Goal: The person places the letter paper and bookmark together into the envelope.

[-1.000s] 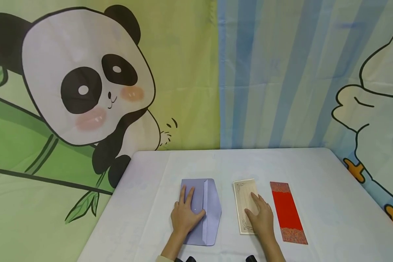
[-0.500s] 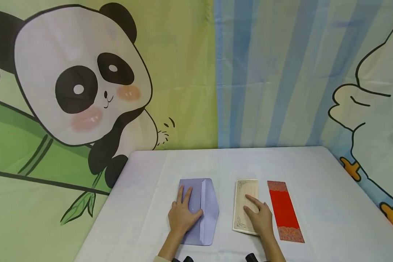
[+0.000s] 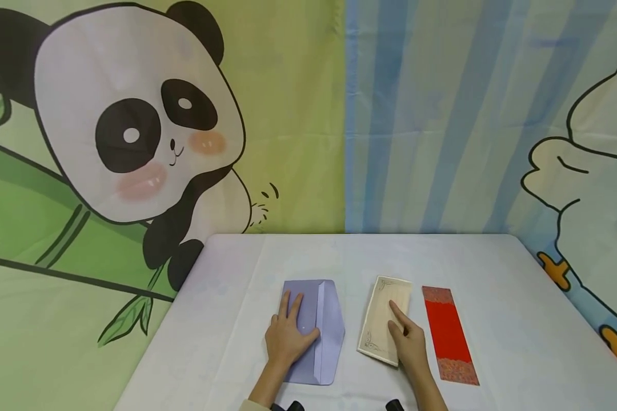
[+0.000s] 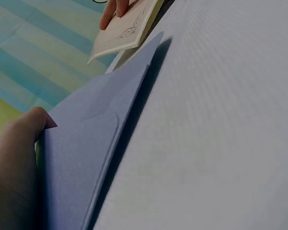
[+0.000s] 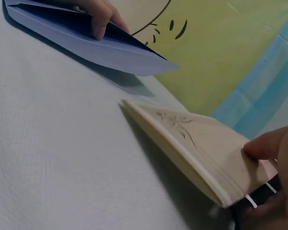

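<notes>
A lavender envelope lies on the table with its flap unfolded to the right. My left hand rests on it, fingers spread; in the right wrist view its thumb is at the mouth of the envelope. To the right, my right hand grips the right edge of folded cream letter paper with ornate printed corners. The paper slants to the right in the head view. In the right wrist view a dark shadow runs beneath the near edge of the letter paper, and several layers show there.
A red strip with patterned ends lies right of my right hand. The white-covered table ends at a cloth backdrop with a panda drawing. Small black objects show at the bottom edge.
My right hand has shifted its grip on the letter paper, turning it clockwise and bringing its lower end left, towards the envelope. The left hand stays on the envelope.
</notes>
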Motion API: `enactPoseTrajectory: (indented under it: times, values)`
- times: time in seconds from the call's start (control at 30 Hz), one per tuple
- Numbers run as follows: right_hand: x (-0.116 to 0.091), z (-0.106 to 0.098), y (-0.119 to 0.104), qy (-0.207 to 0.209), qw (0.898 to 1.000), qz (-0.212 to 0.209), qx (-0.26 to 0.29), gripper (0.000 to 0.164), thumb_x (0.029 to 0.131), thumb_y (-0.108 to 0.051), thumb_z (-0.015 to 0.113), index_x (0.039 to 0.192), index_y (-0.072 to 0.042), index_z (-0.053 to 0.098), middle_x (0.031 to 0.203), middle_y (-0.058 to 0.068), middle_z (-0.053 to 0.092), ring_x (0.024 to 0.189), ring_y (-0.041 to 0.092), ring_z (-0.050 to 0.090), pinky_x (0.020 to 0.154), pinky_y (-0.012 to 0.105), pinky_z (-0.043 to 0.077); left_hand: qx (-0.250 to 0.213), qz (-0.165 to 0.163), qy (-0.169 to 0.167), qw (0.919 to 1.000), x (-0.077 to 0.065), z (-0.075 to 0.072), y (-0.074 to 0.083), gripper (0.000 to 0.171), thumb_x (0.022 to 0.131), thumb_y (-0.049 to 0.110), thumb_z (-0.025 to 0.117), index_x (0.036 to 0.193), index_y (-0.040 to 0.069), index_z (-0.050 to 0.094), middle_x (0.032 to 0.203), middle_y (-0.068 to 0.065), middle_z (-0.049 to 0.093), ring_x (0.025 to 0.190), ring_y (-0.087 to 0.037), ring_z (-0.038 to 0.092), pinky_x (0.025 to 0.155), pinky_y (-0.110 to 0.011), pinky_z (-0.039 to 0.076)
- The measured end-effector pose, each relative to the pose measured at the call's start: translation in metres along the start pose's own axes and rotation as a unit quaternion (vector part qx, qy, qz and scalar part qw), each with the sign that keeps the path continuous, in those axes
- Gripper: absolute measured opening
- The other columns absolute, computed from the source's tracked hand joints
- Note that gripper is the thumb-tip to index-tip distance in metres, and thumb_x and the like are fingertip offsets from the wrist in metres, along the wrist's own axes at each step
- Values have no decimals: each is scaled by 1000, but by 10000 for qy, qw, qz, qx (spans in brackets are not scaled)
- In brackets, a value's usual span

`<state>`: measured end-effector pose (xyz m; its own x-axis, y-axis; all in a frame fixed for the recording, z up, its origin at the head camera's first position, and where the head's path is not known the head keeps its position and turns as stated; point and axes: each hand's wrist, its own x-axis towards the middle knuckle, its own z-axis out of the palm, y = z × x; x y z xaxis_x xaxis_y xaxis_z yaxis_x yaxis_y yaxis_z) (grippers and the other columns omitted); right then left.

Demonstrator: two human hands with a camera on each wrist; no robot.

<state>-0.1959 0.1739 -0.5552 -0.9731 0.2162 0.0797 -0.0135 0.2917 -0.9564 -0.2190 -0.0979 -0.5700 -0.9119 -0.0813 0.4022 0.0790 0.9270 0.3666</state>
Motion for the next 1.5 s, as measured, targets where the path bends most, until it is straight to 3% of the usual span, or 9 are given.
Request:
enactPoseTrajectory:
  times: [0.13,0.3,0.4,0.6,0.7,0.83,1.03,1.23,1.5]
  values:
    - [-6,4,-9,-218,9958,-391,794,49,87,-14,56,133,-23,44,141,-3,36,129,8,28,92,10,32,8,17,-23,10000,0,1,1,88,55,59,62,136,34,37,147,4,25,70,-18,46,46,-25,31]
    - [-10,14,-16,-582,9797,-975,1651,55,83,-6,60,134,-11,42,142,8,34,121,1,39,89,12,37,31,26,-56,10000,0,1,3,88,55,59,62,136,35,36,147,4,25,71,-18,47,46,-25,31]
    - [-11,23,-16,-888,9722,-1281,1745,55,83,-4,59,135,-8,40,143,13,32,121,2,40,89,13,38,45,32,-49,10000,0,0,3,88,55,59,61,136,34,36,147,4,25,71,-18,46,46,-24,31]
    - [-16,39,-22,-1373,9624,-1706,1605,52,87,-5,53,136,-4,37,143,16,30,129,2,27,96,10,28,86,47,62,9999,2,-1,4,89,54,60,61,135,33,38,146,3,27,70,-19,47,46,-25,31]
    - [-18,47,-24,-1614,9584,-1673,1658,52,87,-5,53,136,-3,36,144,17,28,128,3,28,96,11,29,99,52,107,9999,2,-1,4,88,54,60,61,135,33,39,145,2,28,71,-20,48,46,-26,32]
    - [-21,54,-25,-1896,9546,-1534,1710,53,88,-6,52,137,-4,34,144,18,26,126,14,34,91,15,38,120,47,115,9999,3,-1,4,88,54,61,61,135,32,40,145,2,29,72,-21,48,46,-27,33]
    - [-24,57,-26,-1936,9569,-1084,1871,52,87,-4,53,136,-6,37,143,18,28,121,30,40,86,20,43,119,13,63,9999,1,-1,3,89,54,62,61,136,34,38,146,2,27,72,-21,48,47,-27,33]
    - [-24,58,-25,-2042,9553,-607,2050,52,86,-1,53,135,-9,39,142,15,31,114,30,48,81,28,48,86,-5,62,9999,0,0,3,89,55,62,61,136,33,38,146,2,27,71,-20,48,47,-26,33]
    - [-23,60,-20,-2127,9567,-677,1867,53,86,-2,52,136,-9,38,144,15,27,120,30,42,85,26,45,80,-13,83,9999,0,0,2,88,55,61,61,135,33,38,146,2,27,72,-19,48,46,-26,33]
